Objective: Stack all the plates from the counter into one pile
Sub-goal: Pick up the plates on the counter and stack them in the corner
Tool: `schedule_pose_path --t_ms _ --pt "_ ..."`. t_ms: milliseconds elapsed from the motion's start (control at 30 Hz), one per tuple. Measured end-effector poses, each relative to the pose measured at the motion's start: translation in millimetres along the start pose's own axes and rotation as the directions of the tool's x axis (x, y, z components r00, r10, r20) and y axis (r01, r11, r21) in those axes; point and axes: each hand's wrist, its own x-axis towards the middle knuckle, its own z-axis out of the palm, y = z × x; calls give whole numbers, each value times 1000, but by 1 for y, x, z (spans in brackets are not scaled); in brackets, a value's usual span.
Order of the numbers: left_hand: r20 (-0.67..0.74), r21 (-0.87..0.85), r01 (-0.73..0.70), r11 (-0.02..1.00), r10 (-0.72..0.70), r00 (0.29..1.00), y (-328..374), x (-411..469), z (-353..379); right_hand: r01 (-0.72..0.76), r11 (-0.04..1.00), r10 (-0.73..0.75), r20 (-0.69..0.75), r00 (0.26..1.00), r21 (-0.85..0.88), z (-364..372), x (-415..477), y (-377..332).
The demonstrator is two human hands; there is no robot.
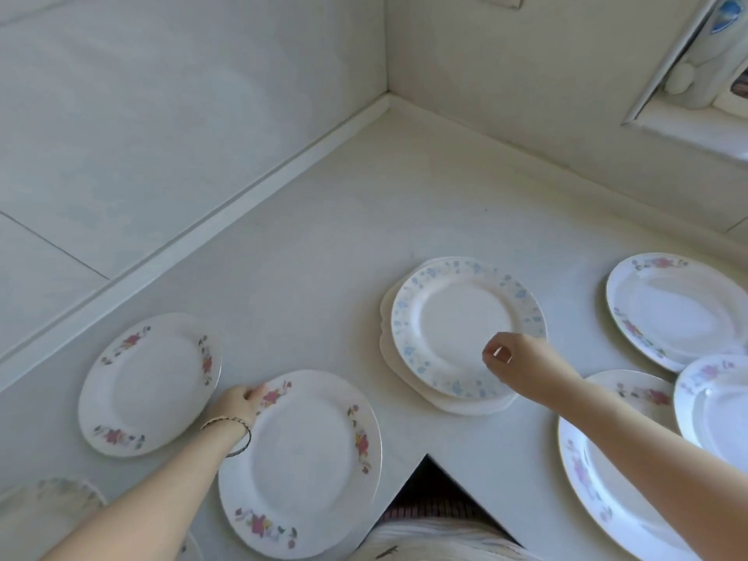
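A blue-flowered plate lies on top of a plain white plate in the middle of the counter. My right hand hovers over its near rim, fingers curled, holding nothing. My left hand grips the far left rim of a pink-flowered plate near the counter's front edge. Another pink-flowered plate lies just left of it. On the right lie three more: one at the back, one at the front under my forearm, one at the frame's edge.
Part of a scalloped plate shows at the bottom left under my left arm. The white counter forms a corner against tiled walls. Its front edge has a notch between the two arms. A window sill is at the top right.
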Motion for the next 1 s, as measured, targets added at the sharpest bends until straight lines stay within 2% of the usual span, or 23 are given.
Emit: schedule_pose_path --t_ms 200,333,400,500,600,667,767,833,867,1000 --pt "-114 -94 -199 975 188 976 0 -10 -5 -29 1000 29 0 1000 10 -2 -1 5" --pt "-243 -246 -328 912 270 932 9 -32 -25 -51 998 51 7 999 23 -3 -3 13" --pt "-340 -366 -327 871 201 918 19 -43 -35 -71 997 72 -7 997 33 -4 -4 20" --pt "-390 -597 -288 749 42 920 44 -52 -41 -102 994 103 -31 994 50 -10 -9 34" --pt "-400 -695 -276 664 -38 916 82 -58 -30 -145 984 151 -48 987 109 -15 -18 51" --pt "-414 -695 -263 670 -74 907 114 -65 -16 -184 975 192 -58 980 124 -17 -25 63" --pt "-311 -783 -152 604 -168 936 159 -76 18 -211 965 223 -66 973 156 -16 -38 78" --pt "-178 -893 -60 446 -229 957 178 -74 42 -221 960 236 -73 969 174 -15 -47 86" --pt "-133 -912 -24 409 -240 962 185 -71 53 -228 956 245 -75 967 182 -14 -51 91" --pt "-137 -859 -11 511 -210 968 206 -79 80 -294 924 319 -69 945 245 -13 -64 107"
